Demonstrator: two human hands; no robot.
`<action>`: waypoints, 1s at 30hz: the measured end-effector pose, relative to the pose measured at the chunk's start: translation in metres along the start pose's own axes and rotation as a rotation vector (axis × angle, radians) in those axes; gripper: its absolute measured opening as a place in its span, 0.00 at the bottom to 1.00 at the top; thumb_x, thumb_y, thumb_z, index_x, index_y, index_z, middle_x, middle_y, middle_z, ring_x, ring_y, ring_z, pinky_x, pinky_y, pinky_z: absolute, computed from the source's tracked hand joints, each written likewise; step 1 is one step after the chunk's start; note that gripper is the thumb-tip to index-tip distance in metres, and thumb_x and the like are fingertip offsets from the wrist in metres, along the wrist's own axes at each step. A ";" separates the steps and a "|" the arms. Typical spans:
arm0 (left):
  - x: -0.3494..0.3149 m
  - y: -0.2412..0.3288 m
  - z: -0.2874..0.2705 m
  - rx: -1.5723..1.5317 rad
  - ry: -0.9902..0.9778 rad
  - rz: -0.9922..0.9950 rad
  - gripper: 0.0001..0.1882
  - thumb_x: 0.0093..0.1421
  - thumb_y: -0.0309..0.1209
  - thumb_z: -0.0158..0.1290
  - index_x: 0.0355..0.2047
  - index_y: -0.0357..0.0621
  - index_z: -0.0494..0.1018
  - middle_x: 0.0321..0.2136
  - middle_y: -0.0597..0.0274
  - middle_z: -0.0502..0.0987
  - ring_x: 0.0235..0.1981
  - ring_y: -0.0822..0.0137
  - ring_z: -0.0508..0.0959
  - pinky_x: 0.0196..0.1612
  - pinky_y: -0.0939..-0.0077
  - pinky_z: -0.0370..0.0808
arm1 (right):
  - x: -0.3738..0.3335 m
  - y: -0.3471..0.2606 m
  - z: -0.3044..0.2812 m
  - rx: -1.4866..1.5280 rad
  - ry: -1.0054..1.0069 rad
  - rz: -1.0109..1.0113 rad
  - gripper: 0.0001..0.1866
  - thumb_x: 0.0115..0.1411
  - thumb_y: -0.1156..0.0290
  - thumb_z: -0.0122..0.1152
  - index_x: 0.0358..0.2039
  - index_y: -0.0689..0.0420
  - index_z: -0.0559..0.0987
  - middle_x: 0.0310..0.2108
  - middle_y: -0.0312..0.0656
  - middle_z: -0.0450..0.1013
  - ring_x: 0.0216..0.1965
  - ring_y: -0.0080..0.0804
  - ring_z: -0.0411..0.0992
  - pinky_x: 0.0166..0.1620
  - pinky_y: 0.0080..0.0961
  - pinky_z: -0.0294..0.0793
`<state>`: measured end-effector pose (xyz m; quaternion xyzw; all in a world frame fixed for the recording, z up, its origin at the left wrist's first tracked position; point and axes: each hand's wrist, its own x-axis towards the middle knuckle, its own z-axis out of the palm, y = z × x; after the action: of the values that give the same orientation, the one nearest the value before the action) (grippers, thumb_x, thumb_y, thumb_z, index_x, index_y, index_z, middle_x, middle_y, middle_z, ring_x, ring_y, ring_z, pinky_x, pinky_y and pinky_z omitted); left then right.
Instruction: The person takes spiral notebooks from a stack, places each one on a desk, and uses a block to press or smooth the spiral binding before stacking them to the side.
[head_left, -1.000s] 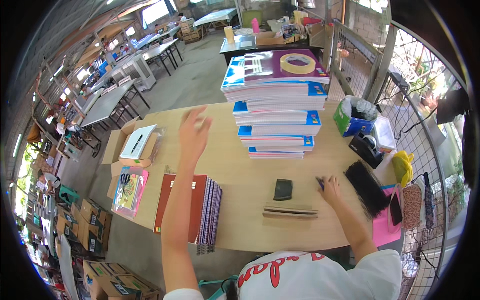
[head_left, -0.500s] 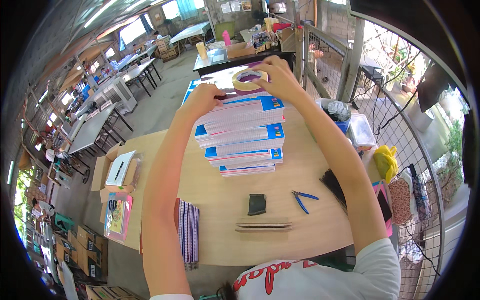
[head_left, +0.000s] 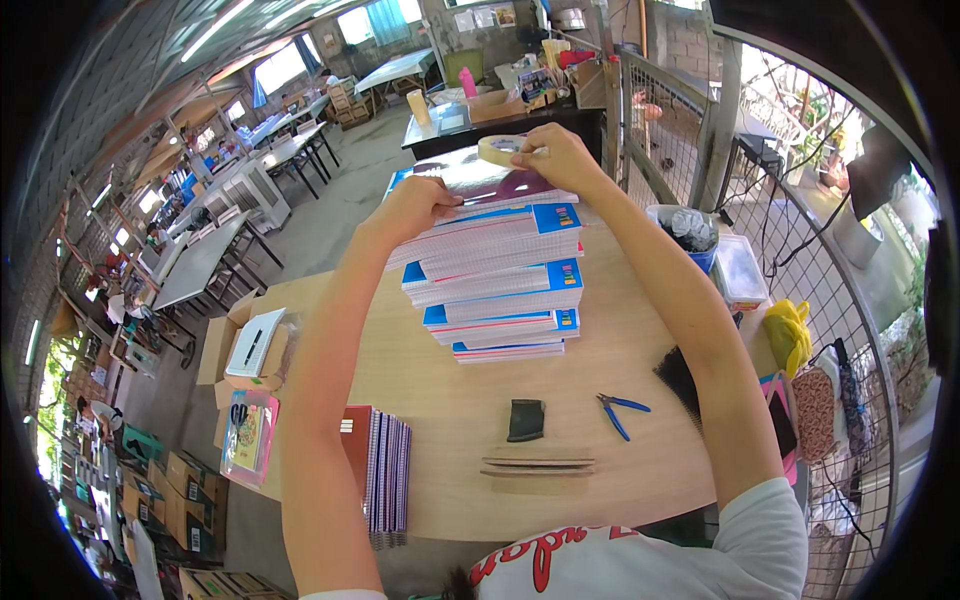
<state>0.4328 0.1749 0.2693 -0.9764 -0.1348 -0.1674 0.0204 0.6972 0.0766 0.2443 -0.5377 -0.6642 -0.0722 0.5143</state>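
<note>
The right hand (head_left: 555, 155) pinches a roll of tape (head_left: 503, 149) and holds it just above the far end of the tall stack of notebooks (head_left: 500, 270). The left hand (head_left: 415, 205) presses flat on the top cover, fingers closed on nothing. The stack sits right under both hands, its long side running left to right. The tape is on the right hand's left side, so that hand is nearer. Half a second ago the tape lay on the stack; now it is lifted off.
</note>
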 end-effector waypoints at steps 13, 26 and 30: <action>-0.004 0.012 0.003 0.060 0.021 -0.027 0.13 0.56 0.27 0.62 0.42 0.41 0.83 0.37 0.53 0.81 0.39 0.52 0.80 0.44 0.61 0.76 | -0.003 -0.030 -0.048 0.053 -0.090 0.236 0.19 0.57 0.55 0.70 0.38 0.59 0.84 0.37 0.44 0.78 0.41 0.35 0.76 0.47 0.33 0.72; -0.003 -0.009 -0.002 -0.057 -0.013 0.040 0.11 0.55 0.24 0.62 0.40 0.43 0.84 0.33 0.54 0.81 0.33 0.54 0.79 0.40 0.63 0.76 | -0.005 -0.018 -0.049 0.165 -0.083 0.283 0.17 0.62 0.57 0.67 0.38 0.60 0.84 0.35 0.35 0.77 0.39 0.24 0.73 0.39 0.24 0.70; -0.002 0.006 0.008 0.094 -0.030 0.071 0.09 0.60 0.26 0.55 0.39 0.41 0.81 0.32 0.48 0.80 0.37 0.50 0.80 0.40 0.61 0.76 | -0.005 -0.021 -0.057 0.210 0.008 0.323 0.18 0.62 0.55 0.67 0.39 0.58 0.83 0.41 0.35 0.76 0.41 0.23 0.73 0.38 0.23 0.70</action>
<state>0.4352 0.1694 0.2611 -0.9810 -0.1079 -0.1453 0.0699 0.7146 0.0281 0.2763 -0.5802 -0.5712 0.0789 0.5752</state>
